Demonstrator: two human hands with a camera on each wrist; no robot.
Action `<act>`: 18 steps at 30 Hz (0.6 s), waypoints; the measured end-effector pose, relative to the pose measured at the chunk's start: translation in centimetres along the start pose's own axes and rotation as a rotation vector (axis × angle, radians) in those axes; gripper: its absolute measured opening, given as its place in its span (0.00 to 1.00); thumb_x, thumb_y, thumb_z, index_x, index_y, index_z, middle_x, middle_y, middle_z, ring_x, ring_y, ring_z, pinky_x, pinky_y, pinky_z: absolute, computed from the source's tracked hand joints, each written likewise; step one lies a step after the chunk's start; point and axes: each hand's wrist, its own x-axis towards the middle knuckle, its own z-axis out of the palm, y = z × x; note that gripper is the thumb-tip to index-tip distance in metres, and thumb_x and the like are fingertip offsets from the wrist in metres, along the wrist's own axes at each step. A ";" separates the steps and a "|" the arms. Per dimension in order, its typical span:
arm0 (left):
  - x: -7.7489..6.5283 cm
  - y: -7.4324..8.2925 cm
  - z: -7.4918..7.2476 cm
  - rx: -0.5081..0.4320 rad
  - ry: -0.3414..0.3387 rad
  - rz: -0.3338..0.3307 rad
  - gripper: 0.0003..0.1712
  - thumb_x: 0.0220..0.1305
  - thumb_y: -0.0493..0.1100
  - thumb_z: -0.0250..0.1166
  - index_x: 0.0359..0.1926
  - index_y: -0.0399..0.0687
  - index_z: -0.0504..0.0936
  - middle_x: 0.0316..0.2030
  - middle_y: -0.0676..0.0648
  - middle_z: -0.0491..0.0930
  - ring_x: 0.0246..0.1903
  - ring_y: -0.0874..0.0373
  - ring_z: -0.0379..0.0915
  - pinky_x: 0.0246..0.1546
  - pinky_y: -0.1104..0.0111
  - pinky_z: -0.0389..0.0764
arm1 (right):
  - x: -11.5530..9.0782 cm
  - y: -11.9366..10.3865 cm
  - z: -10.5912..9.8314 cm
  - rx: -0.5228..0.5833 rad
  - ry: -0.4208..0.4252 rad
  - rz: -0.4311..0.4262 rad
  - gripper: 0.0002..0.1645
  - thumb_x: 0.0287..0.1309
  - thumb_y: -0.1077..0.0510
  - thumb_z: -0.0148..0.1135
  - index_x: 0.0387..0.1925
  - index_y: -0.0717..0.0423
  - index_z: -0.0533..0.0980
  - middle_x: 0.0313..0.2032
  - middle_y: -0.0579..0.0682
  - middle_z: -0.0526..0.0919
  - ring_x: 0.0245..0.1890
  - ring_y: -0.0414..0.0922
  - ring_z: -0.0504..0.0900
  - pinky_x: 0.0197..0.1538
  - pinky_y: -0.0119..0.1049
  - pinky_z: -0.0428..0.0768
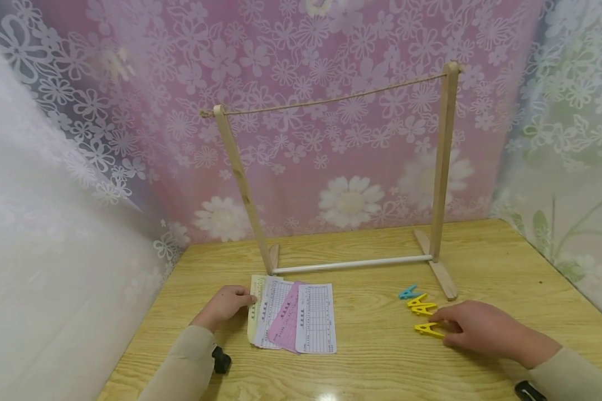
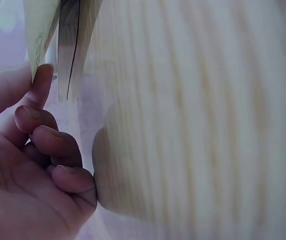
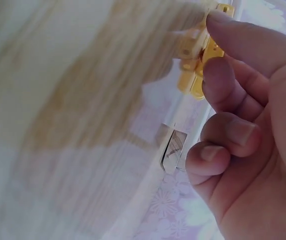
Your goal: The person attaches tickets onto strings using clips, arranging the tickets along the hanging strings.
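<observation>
My left hand (image 1: 228, 305) pinches the left edge of a pale yellow paper slip (image 1: 253, 328) between thumb and forefinger. The slip's lifted edge (image 2: 41, 35) shows in the left wrist view. Overlapping it in a fan lie a white printed slip (image 1: 275, 301), a pink slip (image 1: 283, 326) and another white slip (image 1: 317, 320). Over at the right, thumb and forefinger of my right hand (image 1: 486, 328) are at the handle end of the nearest yellow clothespin (image 1: 426, 329). Beyond it lie two more yellow clothespins (image 1: 417, 301) and a blue one (image 1: 408, 292).
Behind the slips stands a wooden frame with a left post (image 1: 241, 184) and a right post (image 1: 443, 167). A twine line (image 1: 331, 101) joins their tops, a white rod (image 1: 351, 264) their bases. The right foot (image 1: 443, 281) reaches toward the clothespins. Flowered curtain (image 1: 301, 150) surrounds the wooden table (image 1: 371, 367).
</observation>
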 end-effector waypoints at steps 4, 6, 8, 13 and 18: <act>0.0 -0.2 -0.1 -0.016 0.008 0.006 0.17 0.69 0.45 0.66 0.25 0.40 0.78 0.19 0.52 0.61 0.22 0.57 0.55 0.28 0.64 0.62 | 0.0 0.1 0.2 0.064 0.029 -0.003 0.16 0.58 0.52 0.72 0.47 0.41 0.79 0.21 0.32 0.67 0.19 0.31 0.62 0.25 0.31 0.63; 0.0 -0.3 -0.2 -0.020 0.012 0.005 0.17 0.69 0.46 0.66 0.25 0.41 0.78 0.20 0.52 0.61 0.22 0.57 0.55 0.28 0.63 0.62 | 0.0 0.2 0.2 0.101 0.040 0.001 0.16 0.59 0.52 0.71 0.48 0.41 0.78 0.21 0.32 0.67 0.19 0.30 0.63 0.25 0.31 0.64; -0.1 -0.4 -0.4 -0.026 0.016 0.004 0.18 0.69 0.47 0.66 0.25 0.41 0.78 0.20 0.51 0.62 0.23 0.57 0.56 0.29 0.63 0.62 | 0.0 0.2 0.1 0.150 0.050 -0.003 0.16 0.61 0.52 0.70 0.49 0.43 0.77 0.21 0.33 0.68 0.19 0.31 0.63 0.25 0.31 0.65; -0.6 0.1 -1.1 -0.032 0.045 0.000 0.16 0.70 0.49 0.66 0.29 0.43 0.79 0.29 0.48 0.72 0.32 0.54 0.63 0.35 0.61 0.64 | -0.1 0.3 -0.2 0.273 0.075 -0.034 0.16 0.66 0.52 0.67 0.52 0.48 0.76 0.23 0.35 0.69 0.19 0.31 0.64 0.24 0.31 0.67; -1.0 0.9 -2.2 -0.019 0.070 0.018 0.15 0.71 0.49 0.65 0.31 0.44 0.80 0.32 0.47 0.74 0.32 0.53 0.64 0.35 0.60 0.65 | -0.1 0.5 -0.3 0.322 0.095 -0.044 0.15 0.68 0.50 0.65 0.52 0.49 0.75 0.24 0.36 0.70 0.19 0.31 0.64 0.24 0.31 0.68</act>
